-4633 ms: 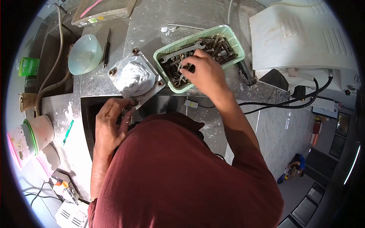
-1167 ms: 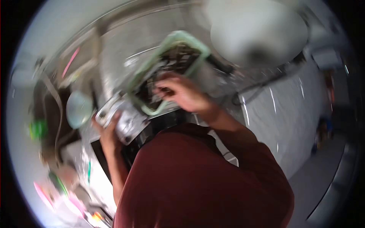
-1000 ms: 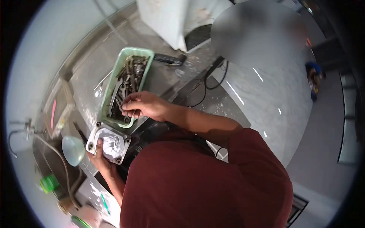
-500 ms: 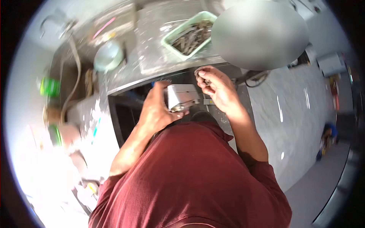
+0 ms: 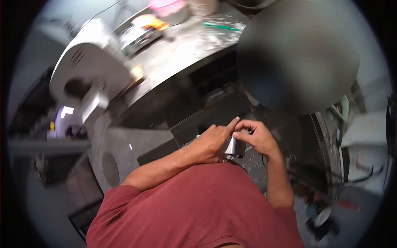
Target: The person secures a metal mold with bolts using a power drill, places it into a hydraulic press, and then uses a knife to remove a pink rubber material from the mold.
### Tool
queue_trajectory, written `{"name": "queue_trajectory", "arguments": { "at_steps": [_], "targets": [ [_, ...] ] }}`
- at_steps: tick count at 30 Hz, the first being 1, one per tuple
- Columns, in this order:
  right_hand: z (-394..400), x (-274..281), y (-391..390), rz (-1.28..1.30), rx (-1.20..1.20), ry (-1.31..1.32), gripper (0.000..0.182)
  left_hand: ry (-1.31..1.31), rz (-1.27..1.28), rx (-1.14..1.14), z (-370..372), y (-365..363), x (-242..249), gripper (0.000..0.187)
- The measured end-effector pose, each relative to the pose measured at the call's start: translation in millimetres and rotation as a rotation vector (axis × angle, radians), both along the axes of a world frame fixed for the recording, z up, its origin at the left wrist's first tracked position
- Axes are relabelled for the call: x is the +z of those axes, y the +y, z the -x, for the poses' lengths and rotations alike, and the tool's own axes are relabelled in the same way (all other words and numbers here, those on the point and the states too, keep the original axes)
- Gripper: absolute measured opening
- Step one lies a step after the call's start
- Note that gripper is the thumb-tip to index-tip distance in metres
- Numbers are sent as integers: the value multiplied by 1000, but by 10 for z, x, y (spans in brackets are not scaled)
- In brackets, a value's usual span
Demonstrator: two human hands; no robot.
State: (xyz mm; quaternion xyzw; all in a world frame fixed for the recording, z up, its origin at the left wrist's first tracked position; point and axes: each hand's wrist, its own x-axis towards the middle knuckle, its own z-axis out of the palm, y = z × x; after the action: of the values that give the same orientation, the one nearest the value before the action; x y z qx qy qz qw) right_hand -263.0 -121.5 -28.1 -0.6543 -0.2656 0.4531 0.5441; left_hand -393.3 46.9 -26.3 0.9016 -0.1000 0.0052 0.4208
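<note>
My left hand (image 5: 210, 144) is wrapped over a white and grey box-like object (image 5: 230, 146), held close in front of my body. Much of the object lies hidden under that hand. At its upper right, my right hand (image 5: 257, 138) has thumb and index finger bent together near the fingertips of my left hand. Whatever may be between those right fingertips is too small to make out.
Ahead runs a counter (image 5: 178, 58) with a pink-lidded container (image 5: 169, 9), a metal device (image 5: 139, 38) and a green strip (image 5: 222, 27). A large white machine (image 5: 89, 62) stands at the left. A grey blur covers the upper right.
The view has swung left along the counter, and the green tray and bowl are out of sight. My right hand has come in from beside the white object to meet my left hand at it.
</note>
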Motion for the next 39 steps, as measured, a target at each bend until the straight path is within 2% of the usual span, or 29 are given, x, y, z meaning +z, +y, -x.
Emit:
{"name": "queue_trajectory", "arguments": {
  "at_steps": [5,8,9,10,12,13,15,16,19,20,23,24,26,29,32,34,39],
  "targets": [
    [883,-17,890,22,276,-90,18,141,-27,369,1315,281,198,118],
    [1505,64,1467,7,479,-218,18,48,-69,562,2102,475,68,114],
    [1723,98,1671,71,576,-184,13,59,-80,627,2392,539,36,115],
    [1969,28,1878,18,650,-145,13,49,-88,690,2688,602,-16,115],
    [2520,-228,2309,-4,772,121,18,9,-122,816,3327,745,-124,115],
    [2841,-264,2526,2,819,126,18,52,-151,843,3668,854,-139,117],
    [3449,-285,2897,123,957,323,16,147,-125,940,4285,978,-65,118],
    [3702,-287,3050,121,991,319,16,231,-122,979,4546,1079,-23,120],
    [4435,-314,3478,172,1016,354,19,218,-102,1077,5244,1365,-95,124],
    [4624,-317,3588,175,1028,362,19,183,-91,1131,5403,1452,-109,124],
    [5062,-188,3962,92,1000,-153,23,246,13,1212,5701,1786,-207,123],
    [5197,-160,4146,93,1006,-155,23,287,53,1245,5789,1958,-251,122],
    [5406,-142,4526,40,1019,-373,26,340,94,1265,5934,2341,-264,122],
    [5605,-266,5280,26,1062,-392,27,269,71,1284,6104,3068,-342,119],
    [5833,-251,6078,-25,1044,-444,25,339,85,1372,6256,3864,-381,115],
    [5971,-193,6631,-145,1043,-411,25,295,45,1473,6345,4394,-361,110],
    [6256,-8,7819,-175,1121,-471,24,130,72,1583,6507,5471,-191,106]
  ]
}}
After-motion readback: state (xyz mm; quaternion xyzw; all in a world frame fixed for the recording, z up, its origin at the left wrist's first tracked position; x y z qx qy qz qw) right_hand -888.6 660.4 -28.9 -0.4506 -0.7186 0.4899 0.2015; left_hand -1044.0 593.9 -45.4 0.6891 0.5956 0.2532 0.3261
